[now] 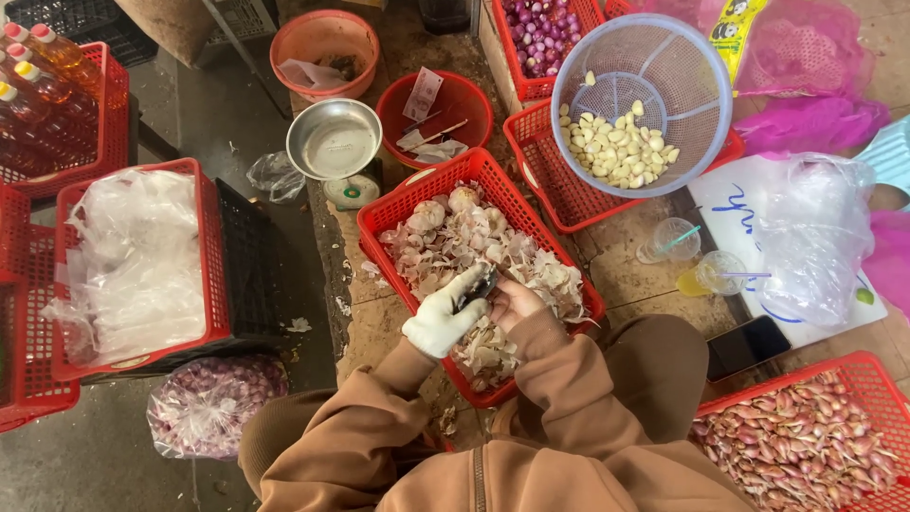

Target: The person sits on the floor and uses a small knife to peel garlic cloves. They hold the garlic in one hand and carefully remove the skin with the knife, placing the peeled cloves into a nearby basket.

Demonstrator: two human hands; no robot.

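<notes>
Because the small dark knife sits right between both hands over the red basket of garlic skins, a slip on the papery peel could nick the bare right hand. From the head view, the gloved left hand is curled tight around the knife. The right hand is closed narrowly on something small, probably a garlic clove, hidden by the fingers. Peeled cloves lie in the blue basket well apart.
</notes>
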